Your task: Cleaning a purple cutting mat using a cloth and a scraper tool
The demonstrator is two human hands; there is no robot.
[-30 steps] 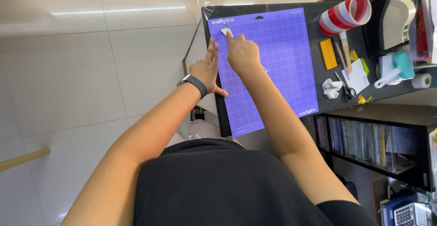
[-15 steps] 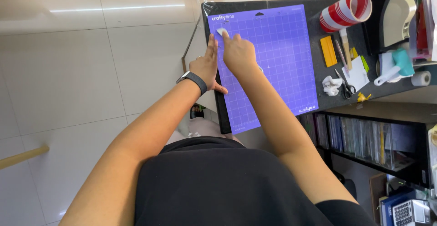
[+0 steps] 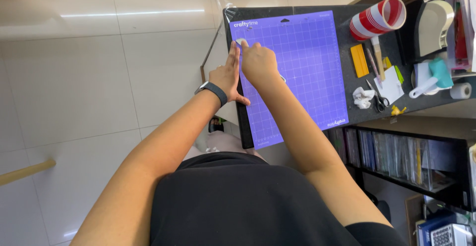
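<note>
A purple gridded cutting mat point(image 3: 302, 62) lies on a black tabletop point(image 3: 347, 85). My left hand point(image 3: 229, 75), with a dark watch on the wrist, rests flat along the mat's left edge, fingers straight and together. Right beside it, my right hand point(image 3: 258, 63) is on the mat near its top left corner. Its fingertips pinch a small white piece point(image 3: 240, 41) against the mat. A bit of something white shows under the right palm; what it is I cannot make out.
To the right of the mat lie a red-and-white striped roll point(image 3: 378, 18), a yellow scraper point(image 3: 359, 60), scissors point(image 3: 378, 97), crumpled white paper point(image 3: 363, 97) and a teal roller point(image 3: 439, 73). A white tape dispenser point(image 3: 434, 20) stands behind. Shelves point(image 3: 396, 152) sit under the table; pale floor tiles point(image 3: 99, 77) at left.
Both hands stay at the mat's top left corner. The right fingertips and the white piece have shifted slightly toward the left edge.
</note>
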